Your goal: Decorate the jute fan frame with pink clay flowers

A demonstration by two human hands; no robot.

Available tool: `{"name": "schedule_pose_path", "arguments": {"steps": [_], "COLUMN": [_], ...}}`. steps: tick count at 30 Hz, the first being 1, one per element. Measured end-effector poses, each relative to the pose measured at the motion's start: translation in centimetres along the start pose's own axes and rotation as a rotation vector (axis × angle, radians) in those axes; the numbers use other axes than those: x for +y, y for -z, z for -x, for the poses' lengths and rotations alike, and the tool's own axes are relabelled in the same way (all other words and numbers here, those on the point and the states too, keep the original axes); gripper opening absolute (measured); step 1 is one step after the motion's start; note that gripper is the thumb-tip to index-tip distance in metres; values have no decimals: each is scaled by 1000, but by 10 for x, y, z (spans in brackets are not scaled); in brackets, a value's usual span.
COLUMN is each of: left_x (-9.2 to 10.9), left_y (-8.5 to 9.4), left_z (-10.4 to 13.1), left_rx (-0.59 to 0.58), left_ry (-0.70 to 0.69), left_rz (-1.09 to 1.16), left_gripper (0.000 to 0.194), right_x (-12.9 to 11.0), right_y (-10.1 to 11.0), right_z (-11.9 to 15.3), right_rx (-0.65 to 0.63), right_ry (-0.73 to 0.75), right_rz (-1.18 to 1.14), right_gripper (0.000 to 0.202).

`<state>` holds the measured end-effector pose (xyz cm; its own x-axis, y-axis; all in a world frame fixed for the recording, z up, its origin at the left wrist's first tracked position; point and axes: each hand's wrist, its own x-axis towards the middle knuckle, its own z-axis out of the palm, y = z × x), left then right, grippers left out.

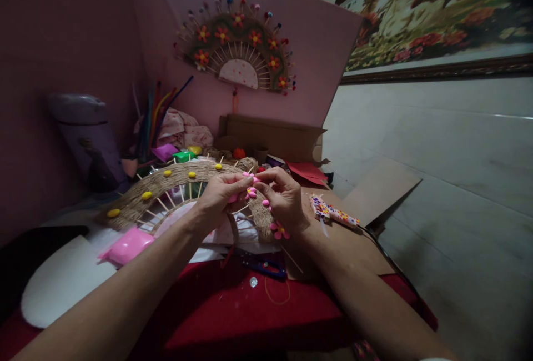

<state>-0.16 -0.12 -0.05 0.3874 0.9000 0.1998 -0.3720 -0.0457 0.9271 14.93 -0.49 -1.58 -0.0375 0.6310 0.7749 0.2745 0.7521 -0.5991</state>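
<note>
left hand (220, 197) and right hand (287, 200) pinching pink petals (250, 175) over twine-wrapped fan (180, 170); blue-handled scissors (262, 265) near, on red cloth (216, 308).

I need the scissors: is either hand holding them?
No, the scissors lie on the red cloth, while the left hand and right hand meet at a pink piece.

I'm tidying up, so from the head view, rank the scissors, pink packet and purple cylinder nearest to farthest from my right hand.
From your right hand:
1. Scissors, below
2. Pink packet, left
3. Purple cylinder, far left, behind
</note>
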Motion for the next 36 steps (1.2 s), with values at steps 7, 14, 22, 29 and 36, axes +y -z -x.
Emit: {"name": "schedule_pose_path", "arguments": {"steps": [7, 14, 22, 29, 36], "left_x": [2, 2, 2, 2, -1], "left_y": [-2, -2, -1, -2, 1], "left_z": [1, 1, 1, 1, 0], "left_rx": [17, 38, 25, 39, 44], "left_ry": [17, 18, 16, 16, 11], "left_rz": [7, 4, 3, 15, 61], "left_gripper": [38, 38, 35, 38, 30], "right_x": [-2, -2, -1, 2, 2], "right_y": [-1, -1, -1, -1, -2], "right_z": [1, 1, 1, 1, 1], "right_rx": [-16, -2, -4, 15, 58], "right_ry": [-34, -28, -33, -12, 9], "right_rz": [3, -2, 5, 9, -26], "right_gripper": [9, 9, 11, 11, 5]}}
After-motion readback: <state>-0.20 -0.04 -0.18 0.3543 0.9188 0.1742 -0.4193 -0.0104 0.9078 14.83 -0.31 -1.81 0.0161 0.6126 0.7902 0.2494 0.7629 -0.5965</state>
